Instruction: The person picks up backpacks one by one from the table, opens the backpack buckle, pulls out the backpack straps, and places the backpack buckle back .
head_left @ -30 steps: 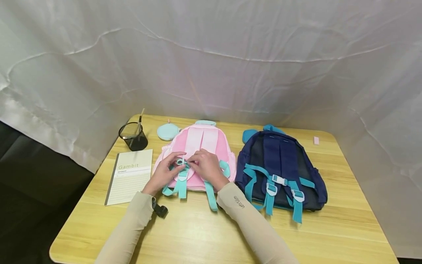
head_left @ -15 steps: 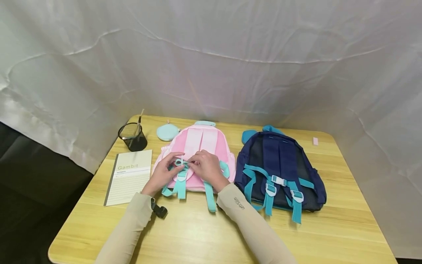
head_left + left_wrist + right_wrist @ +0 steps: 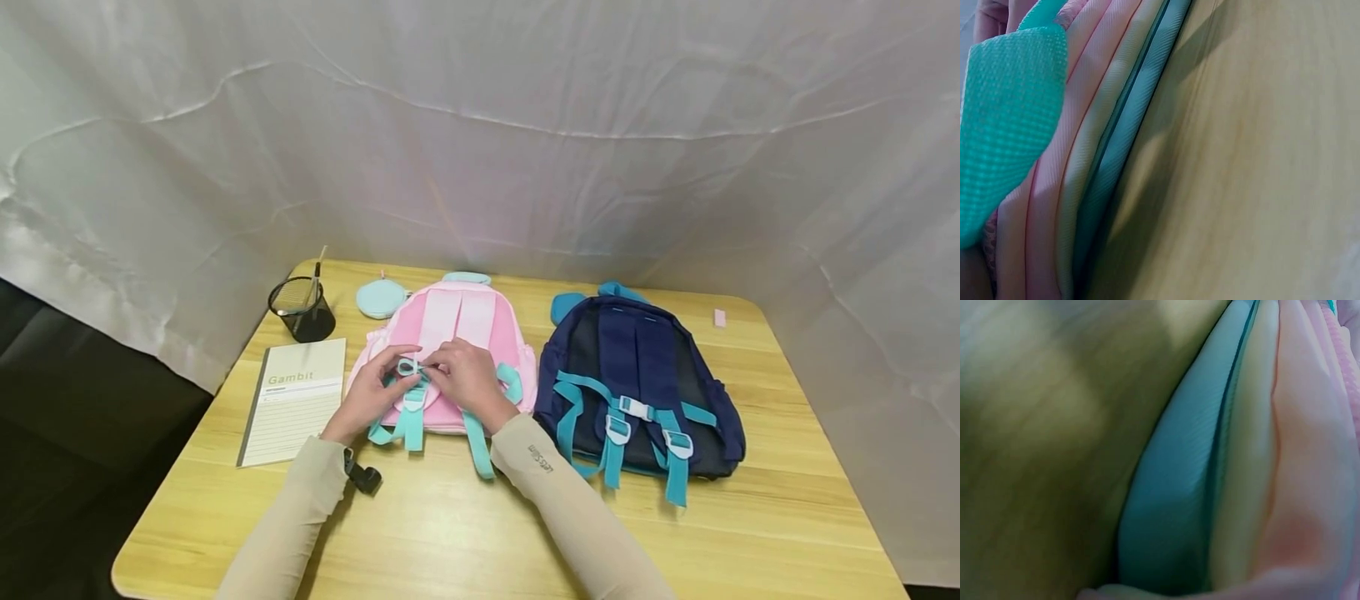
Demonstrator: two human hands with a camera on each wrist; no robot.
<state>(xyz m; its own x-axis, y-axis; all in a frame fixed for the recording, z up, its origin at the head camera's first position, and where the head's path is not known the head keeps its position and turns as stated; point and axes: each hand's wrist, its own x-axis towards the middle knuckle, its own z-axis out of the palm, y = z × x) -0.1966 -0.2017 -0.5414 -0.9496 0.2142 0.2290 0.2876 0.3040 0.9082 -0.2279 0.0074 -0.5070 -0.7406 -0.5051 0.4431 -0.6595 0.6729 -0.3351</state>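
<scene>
A pink backpack (image 3: 459,312) with teal straps lies on the table, its back panel facing up. Over its lower left part, my left hand (image 3: 369,395) pinches a looped teal strap (image 3: 407,367) with a small white buckle at it. From the other side, my right hand (image 3: 470,382) pinches the same strap with thumb and forefinger close to that buckle; the fingers partly hide the buckle. In the left wrist view a wide teal strap (image 3: 1013,125) hangs before the bag's layered pink, cream and teal edge. The right wrist view shows the backpack's bottom side (image 3: 1300,456).
A navy backpack (image 3: 618,342) with teal straps lies to the right. On the left are a notebook (image 3: 296,408) and a black mesh pen cup (image 3: 313,325). A round light-blue pouch (image 3: 381,299) lies behind the pink bag, and a small pink block (image 3: 719,318) at the far right.
The right fingertips have shifted slightly left toward the buckle, and the teal loop has changed shape a little. Both hands otherwise stay in place on the strap.
</scene>
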